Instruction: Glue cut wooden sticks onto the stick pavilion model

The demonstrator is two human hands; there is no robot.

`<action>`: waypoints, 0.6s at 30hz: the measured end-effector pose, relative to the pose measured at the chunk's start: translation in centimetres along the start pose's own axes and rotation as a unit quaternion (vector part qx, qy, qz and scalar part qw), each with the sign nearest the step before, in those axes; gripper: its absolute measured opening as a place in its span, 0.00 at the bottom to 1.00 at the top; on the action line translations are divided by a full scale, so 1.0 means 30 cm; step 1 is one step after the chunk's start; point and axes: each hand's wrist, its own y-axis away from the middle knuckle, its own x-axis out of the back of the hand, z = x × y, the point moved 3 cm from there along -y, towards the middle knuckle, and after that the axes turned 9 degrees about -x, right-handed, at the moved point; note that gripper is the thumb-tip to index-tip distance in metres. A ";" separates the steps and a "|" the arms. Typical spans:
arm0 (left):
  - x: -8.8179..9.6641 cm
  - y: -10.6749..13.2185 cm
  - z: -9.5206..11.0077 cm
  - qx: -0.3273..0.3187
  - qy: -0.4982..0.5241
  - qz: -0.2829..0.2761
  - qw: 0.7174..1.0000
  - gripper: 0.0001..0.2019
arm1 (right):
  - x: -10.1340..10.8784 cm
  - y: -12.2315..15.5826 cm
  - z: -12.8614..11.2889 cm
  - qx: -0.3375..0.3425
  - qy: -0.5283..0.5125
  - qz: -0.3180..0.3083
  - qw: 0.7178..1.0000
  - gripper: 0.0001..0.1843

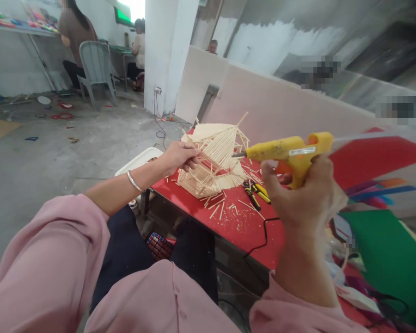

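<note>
My right hand (307,194) is wrapped round the handle of a yellow hot glue gun (284,150), raised above the table with its metal nozzle pointing left. A clear glue stick (358,136) runs out of its back end. The fingers of my left hand (182,157) are pinched together at the left side of a small house-like model (218,148) built from thin wooden sticks. What those fingertips hold, if anything, I cannot make out. The model stands on the red tabletop (229,217), and its slatted roof slopes toward me.
Loose wooden sticks (217,208) and yellow-and-black pliers (256,194) lie near the model. A black cord (265,231) hangs over the table's front edge. A green board (384,259) is at the right. White panels (263,101) lean behind; two people sit far left.
</note>
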 end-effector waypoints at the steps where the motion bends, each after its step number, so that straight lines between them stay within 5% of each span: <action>1: -0.003 -0.005 0.003 0.002 0.004 -0.005 1.000 0.12 | -0.010 -0.020 -0.024 0.019 0.016 0.005 1.000 0.33; 8: -0.021 0.004 0.054 0.079 -0.070 0.022 0.994 0.10 | -0.099 -0.110 -0.119 0.112 0.169 0.044 0.978 0.33; 18: -0.037 -0.037 0.027 0.101 -0.070 -0.025 0.992 0.13 | -0.128 -0.143 -0.161 0.124 0.180 -0.016 0.976 0.31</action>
